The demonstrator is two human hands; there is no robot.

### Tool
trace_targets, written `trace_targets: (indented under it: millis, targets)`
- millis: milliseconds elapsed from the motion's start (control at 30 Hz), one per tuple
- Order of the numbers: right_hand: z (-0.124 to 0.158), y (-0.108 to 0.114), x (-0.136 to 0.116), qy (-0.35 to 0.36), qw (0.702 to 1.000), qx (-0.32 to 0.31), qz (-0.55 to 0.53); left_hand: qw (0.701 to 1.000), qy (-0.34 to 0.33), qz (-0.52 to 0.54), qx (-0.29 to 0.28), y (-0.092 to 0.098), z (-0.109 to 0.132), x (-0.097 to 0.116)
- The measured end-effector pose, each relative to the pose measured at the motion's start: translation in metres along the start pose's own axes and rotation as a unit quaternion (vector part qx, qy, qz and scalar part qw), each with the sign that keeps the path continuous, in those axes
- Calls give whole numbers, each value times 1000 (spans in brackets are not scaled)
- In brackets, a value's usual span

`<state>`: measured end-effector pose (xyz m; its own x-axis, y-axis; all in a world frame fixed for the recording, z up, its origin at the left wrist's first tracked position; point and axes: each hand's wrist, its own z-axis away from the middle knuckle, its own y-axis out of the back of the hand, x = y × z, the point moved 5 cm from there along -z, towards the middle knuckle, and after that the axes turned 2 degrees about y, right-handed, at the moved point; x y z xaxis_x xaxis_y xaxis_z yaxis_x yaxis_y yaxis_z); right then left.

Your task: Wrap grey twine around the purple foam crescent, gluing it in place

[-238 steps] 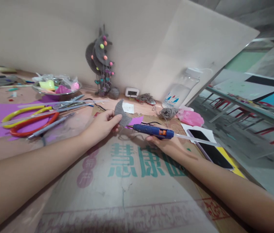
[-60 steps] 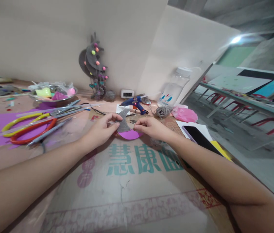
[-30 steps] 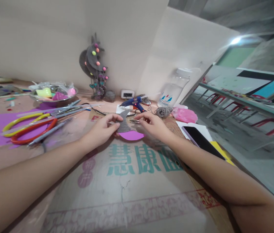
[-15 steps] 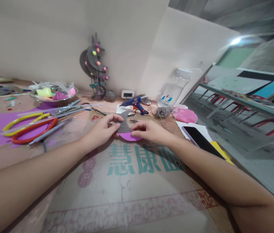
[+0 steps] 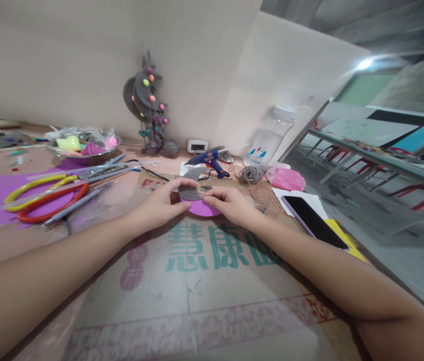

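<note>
Between my hands is a grey crescent-shaped piece (image 5: 190, 192), with a rounded purple piece (image 5: 204, 208) showing under its near edge. My left hand (image 5: 165, 201) holds the left side of the grey piece between thumb and fingers. My right hand (image 5: 230, 203) pinches the right edge of the purple piece, thumb against fingertips. Just beyond the hands lies a blue glue gun (image 5: 212, 160), with a ball of grey yarn (image 5: 252, 173) to its right.
Yellow- and red-handled scissors (image 5: 52, 208) lie at left near a metal bowl (image 5: 84, 158). A decorated grey crescent (image 5: 146, 95) leans on the wall. At right are a bottle (image 5: 266, 140), a pink bag (image 5: 286, 178) and a phone (image 5: 314, 220).
The grey piece has turned and tilted, and more of the purple piece shows. My left hand's fingers have spread wider around the left edge, while my right hand has barely shifted.
</note>
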<state>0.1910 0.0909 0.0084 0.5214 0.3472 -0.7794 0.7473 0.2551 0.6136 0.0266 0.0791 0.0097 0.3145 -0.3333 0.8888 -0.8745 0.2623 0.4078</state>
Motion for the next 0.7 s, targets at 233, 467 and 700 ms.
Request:
trace_targets:
  millis: [233, 467, 700]
  targets:
    - [-1, 5, 6, -36, 999, 12, -21, 1000, 16, 2, -6, 0, 1, 0]
    - [-4, 12, 7, -17, 997, 72, 14, 999, 24, 35, -25, -3, 0, -5]
    - [-1, 16, -3, 54, 987, 111, 102, 999, 17, 11, -29, -3, 0, -3]
